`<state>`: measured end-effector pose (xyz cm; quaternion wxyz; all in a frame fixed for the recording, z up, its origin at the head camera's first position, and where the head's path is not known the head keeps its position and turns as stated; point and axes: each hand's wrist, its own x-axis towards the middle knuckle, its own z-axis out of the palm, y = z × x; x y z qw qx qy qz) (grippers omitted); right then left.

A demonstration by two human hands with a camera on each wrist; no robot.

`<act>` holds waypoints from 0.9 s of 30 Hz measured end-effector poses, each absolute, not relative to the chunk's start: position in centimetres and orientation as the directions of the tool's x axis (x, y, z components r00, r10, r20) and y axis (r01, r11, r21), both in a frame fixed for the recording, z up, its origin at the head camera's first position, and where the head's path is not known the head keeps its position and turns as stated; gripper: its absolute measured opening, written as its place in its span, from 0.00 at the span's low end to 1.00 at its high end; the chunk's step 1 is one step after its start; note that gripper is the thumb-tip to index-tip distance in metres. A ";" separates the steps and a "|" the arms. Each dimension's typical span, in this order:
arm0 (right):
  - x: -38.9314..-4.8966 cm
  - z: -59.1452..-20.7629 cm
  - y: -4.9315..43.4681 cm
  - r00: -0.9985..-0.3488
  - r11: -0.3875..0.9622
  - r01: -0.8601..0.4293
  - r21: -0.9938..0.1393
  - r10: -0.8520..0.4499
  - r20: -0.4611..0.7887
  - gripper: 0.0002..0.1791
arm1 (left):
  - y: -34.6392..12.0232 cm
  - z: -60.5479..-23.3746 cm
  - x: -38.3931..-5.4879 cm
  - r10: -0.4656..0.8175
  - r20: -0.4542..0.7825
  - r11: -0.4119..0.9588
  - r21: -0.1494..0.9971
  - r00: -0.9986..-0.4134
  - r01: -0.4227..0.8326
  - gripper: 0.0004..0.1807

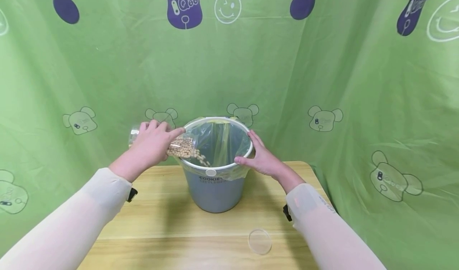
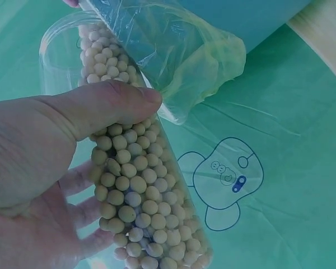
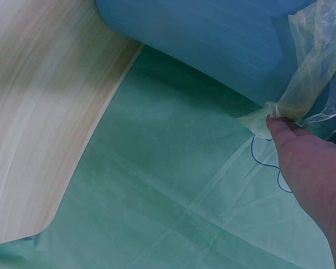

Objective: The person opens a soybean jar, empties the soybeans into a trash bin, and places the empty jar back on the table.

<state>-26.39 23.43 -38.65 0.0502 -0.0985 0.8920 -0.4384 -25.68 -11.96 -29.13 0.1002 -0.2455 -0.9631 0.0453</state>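
Note:
My left hand (image 1: 150,142) grips a clear plastic jar (image 1: 195,141) of round, pale soybeans (image 2: 140,190), with the thumb across its side. The jar lies tipped over the left rim of a grey-blue trash bin (image 1: 215,194). Several beans spill from its mouth into the bin. A translucent yellowish bag (image 1: 224,142) lines the bin and folds over its white rim. At the right side my right hand (image 1: 263,158) holds the rim, thumb toward the front and fingers farther back. Its fingertips touch the bag's folded edge in the right wrist view.
The bin stands on a light wooden table (image 1: 150,218). A clear round lid (image 1: 259,242) lies on the tabletop in front of the bin, to the right. Green printed sheeting (image 1: 251,70) hangs behind the table and along its right side.

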 end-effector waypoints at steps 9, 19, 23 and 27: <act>-26.3 -38.6 23.4 -0.974 0.595 -0.131 -0.793 -0.225 -0.008 0.71 | -11.8 -28.9 -25.5 0.496 0.168 0.866 -0.164 -0.852 0.472 0.54; -26.3 -38.5 23.4 -0.974 0.589 -0.126 -0.798 -0.224 -0.012 0.70 | -11.7 -29.0 -25.5 0.494 0.165 0.867 -0.169 -0.853 0.469 0.54; -26.3 -38.5 23.3 -0.974 0.579 -0.126 -0.805 -0.225 -0.009 0.67 | -11.7 -29.1 -25.6 0.493 0.164 0.867 -0.171 -0.854 0.468 0.54; -26.3 -38.5 23.4 -0.975 0.583 -0.125 -0.803 -0.223 -0.010 0.67 | -11.7 -29.0 -25.6 0.498 0.166 0.864 -0.177 -0.851 0.471 0.54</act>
